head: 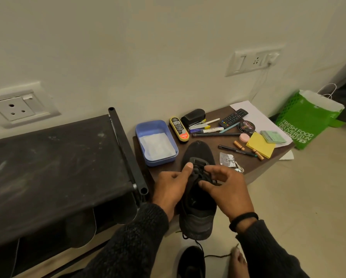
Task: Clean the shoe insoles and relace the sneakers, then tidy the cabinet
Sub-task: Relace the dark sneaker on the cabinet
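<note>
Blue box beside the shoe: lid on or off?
Off. The blue box shows its open interior, white cloth or paper lying inside; no lid in view.

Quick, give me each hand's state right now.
Left hand: grips the side of the black sneaker, thumb by the laces.
Right hand: fingers curled, pinching the lace.

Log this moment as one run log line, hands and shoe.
step: relacing | left hand: holds black sneaker, thumb by laces | right hand: pinches lace | sneaker: on brown table, heel overhanging
</note>
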Available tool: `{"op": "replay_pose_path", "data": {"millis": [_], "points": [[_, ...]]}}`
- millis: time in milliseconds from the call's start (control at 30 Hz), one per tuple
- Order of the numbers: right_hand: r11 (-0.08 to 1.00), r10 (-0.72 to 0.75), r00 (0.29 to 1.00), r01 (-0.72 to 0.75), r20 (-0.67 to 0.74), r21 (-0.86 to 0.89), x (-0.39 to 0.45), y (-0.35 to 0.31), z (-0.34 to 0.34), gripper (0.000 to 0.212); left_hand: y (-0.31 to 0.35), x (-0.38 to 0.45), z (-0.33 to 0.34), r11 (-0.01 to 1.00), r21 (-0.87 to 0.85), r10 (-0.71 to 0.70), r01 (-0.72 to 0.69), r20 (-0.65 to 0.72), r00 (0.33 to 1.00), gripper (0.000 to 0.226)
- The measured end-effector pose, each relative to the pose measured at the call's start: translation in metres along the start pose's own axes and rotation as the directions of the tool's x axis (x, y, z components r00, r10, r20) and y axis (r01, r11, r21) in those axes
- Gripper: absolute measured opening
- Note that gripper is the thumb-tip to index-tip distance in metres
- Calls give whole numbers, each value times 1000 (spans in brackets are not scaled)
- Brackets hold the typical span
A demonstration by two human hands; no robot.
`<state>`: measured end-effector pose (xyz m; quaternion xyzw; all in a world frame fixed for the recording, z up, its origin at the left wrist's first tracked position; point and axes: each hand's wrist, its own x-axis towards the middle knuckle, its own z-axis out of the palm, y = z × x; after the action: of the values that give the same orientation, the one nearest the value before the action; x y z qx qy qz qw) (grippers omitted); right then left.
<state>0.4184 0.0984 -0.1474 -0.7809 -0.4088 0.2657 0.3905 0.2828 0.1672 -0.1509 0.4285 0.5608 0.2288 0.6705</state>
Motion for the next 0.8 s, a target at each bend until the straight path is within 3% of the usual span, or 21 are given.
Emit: {"op": "replay_pose_path", "data": {"millis": [267,367,433,500,633,733,800], "points": [[959,60,998,-50,-25,278,-4,4,-4,37,-7,2,26,918,-344,-221,195,-37,975,19],[892,149,987,-109,-57,439,-3,7,-5,27,-10,2,33,940,-339,-73,28,-120,990,12],[778,254,966,-170,-55,605,0,9,-8,24,-13,2,37,978,-153,116,-145,-181,977,10],[619,335,942,-212,-10,757,2,8,-11,29,-10,-6,40,967,-39,241,-250,-159,957,14],[367,349,932,-232,98,901,6,1,-17,38,-1,-10,35,954,-221,201,-204,-37,979,20],[306,311,940,-240,142,921,7,-3,-18,31,12,-10,26,894,-413,198,-175,12,980,23],[274,302,941,-239,153,932,8,-2,-16,21,20,-11,21,847,-466,279,-258,-23,960,26]]}}
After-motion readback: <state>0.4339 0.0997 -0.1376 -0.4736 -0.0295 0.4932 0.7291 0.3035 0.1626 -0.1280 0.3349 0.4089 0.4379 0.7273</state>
